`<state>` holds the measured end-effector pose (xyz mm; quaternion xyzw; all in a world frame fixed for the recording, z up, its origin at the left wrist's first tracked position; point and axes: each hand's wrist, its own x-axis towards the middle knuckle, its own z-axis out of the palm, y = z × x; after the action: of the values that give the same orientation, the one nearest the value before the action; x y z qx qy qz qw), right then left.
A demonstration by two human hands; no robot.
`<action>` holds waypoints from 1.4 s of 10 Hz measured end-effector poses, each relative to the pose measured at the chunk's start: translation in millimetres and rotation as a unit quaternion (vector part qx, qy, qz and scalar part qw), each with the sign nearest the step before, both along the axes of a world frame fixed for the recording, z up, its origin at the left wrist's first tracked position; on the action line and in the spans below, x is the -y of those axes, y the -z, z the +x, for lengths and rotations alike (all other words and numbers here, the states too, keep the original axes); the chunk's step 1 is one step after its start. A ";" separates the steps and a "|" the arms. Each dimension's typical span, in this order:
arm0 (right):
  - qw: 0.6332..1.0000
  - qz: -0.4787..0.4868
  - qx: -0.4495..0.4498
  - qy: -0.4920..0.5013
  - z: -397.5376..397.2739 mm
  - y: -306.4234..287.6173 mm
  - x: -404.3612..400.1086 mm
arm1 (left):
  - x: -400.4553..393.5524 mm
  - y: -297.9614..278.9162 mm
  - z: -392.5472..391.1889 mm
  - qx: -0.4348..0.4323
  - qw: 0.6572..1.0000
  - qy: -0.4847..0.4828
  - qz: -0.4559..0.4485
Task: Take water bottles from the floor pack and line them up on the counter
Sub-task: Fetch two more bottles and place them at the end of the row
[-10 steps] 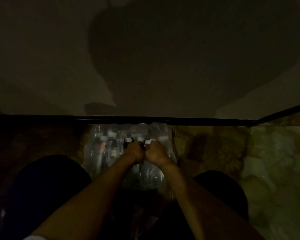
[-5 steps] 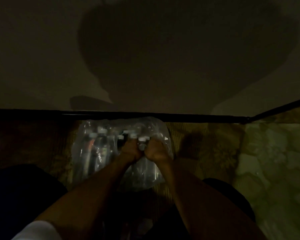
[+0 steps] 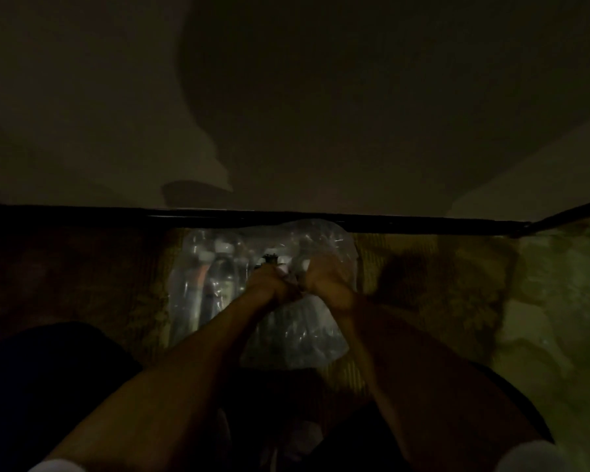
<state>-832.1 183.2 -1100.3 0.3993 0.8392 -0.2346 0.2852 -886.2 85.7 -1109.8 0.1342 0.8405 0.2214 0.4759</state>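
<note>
While both your hands, left hand (image 3: 269,282) and right hand (image 3: 324,284), clutch the wrap of the floor pack (image 3: 263,294) side by side, touching, no bottle looks freed; by my reading you're at the start. The pack sits on patterned flooring (image 3: 423,277) against the dark baseboard (image 3: 389,222); the room is dim, no counter visible.

Dim light, detail poor. Pack of bottles (image 3: 218,287) sits hard against dark baseboard (image 3: 389,222) and wall (image 3: 82,131); no way in from behind. Left hand (image 3: 269,284) and right hand (image 3: 324,281) crowd its right half, knuckles nearly touching. Bare patterned floor (image 3: 423,267) lies open either side of pack. Dark-clothed knees (image 3: 48,386) close off near corners.
</note>
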 end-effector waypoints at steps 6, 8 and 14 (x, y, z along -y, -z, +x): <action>0.998 -0.054 -0.017 -0.010 -25.1 -99.0 -14.3 | 23.7 -94.5 -28.3 -0.201 0.974 0.061 0.084; 0.995 -0.072 -0.062 -0.026 -37.4 -125.7 -22.6 | 22.5 -121.5 -49.2 -0.210 0.970 0.053 0.107; 0.905 -0.243 -0.303 0.172 -23.0 -259.1 -26.5 | 29.6 -272.1 -59.4 -0.041 0.952 -0.106 0.284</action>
<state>-855.1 209.7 -841.3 0.3652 0.7205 -0.5864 0.0604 -945.5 56.1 -837.7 0.1828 0.7714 0.4941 0.3570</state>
